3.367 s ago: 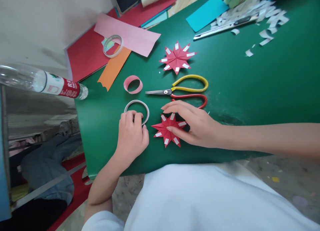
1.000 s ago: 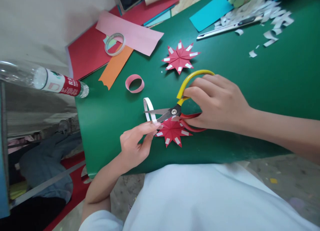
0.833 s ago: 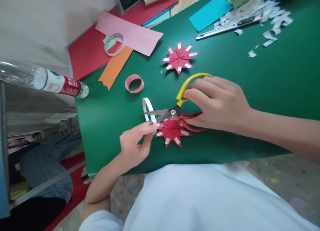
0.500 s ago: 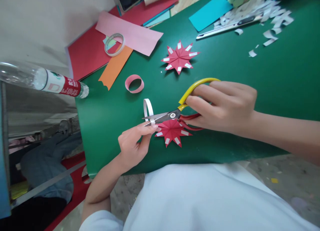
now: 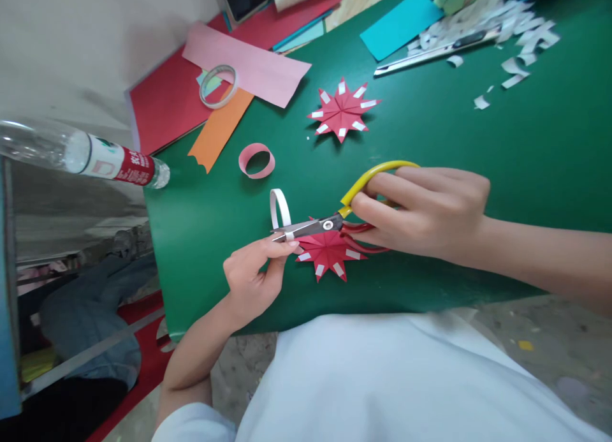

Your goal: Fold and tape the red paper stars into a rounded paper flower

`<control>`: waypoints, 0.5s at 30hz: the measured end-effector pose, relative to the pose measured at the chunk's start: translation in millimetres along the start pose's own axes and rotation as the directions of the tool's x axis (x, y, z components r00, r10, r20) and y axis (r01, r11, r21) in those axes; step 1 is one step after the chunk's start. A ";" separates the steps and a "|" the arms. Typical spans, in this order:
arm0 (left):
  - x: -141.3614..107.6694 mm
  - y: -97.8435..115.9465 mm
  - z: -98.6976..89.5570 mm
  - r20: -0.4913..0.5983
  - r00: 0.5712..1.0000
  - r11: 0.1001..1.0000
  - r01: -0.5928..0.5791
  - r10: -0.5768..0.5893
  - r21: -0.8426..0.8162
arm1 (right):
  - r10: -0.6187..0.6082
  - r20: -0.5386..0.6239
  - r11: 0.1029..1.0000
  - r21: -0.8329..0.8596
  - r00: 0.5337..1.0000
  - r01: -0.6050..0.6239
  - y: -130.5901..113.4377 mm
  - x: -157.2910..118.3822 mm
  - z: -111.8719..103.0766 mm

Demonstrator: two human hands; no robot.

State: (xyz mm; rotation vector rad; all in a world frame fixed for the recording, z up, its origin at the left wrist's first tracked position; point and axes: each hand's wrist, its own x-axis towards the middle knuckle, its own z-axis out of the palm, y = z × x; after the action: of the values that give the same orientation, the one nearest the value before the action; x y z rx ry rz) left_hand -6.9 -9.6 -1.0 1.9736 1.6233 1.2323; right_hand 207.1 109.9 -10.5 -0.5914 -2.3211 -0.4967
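Observation:
My left hand (image 5: 255, 273) pinches the end of a white tape strip (image 5: 280, 206), which curls up in a loop above the fingertips. In my right hand (image 5: 425, 209) are scissors (image 5: 327, 225) with a yellow and a red handle. Their blades lie across the strip, nearly closed, just above my left fingertips. Under the blades rests a red folded-paper star (image 5: 329, 257) with white tape pieces on its points; the scissors and my fingers cover part of it. Farther back lies a second red paper star (image 5: 342, 110) with white pieces on its points.
A pink paper ring (image 5: 257, 161) stands left of the stars. Behind it lie a tape roll (image 5: 206, 88), orange paper (image 5: 222, 131) and pink paper (image 5: 268, 75). A plastic bottle (image 5: 119, 161) juts over the left edge. A utility knife (image 5: 435, 54) lies by white paper scraps (image 5: 530, 37).
The scissor blades have come closer together on the white strip. My right hand has moved slightly down and the yellow handle has dropped toward the red one.

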 end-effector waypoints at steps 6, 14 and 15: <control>0.3 -1.7 0.7 0.002 0.999 0.998 0.051 -0.051 -0.043 | -0.031 -0.014 0.999 0.015 0.999 0.031 1.6 1.4 -1.0; 1.9 1.6 -2.9 0.093 0.995 0.997 0.018 -0.025 0.070 | 0.028 0.019 0.996 -0.081 0.999 -0.026 14.2 0.1 6.2; 2.2 0.6 -3.4 0.115 0.993 0.991 -0.015 -0.001 0.133 | 0.055 0.035 0.994 -0.100 0.998 -0.051 17.1 -0.8 8.9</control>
State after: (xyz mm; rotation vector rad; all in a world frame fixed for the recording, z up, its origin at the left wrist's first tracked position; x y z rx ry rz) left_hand -9.1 -8.7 2.3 2.0897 1.6827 1.0159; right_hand 212.1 128.2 -14.1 -0.7130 -2.3202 -0.5829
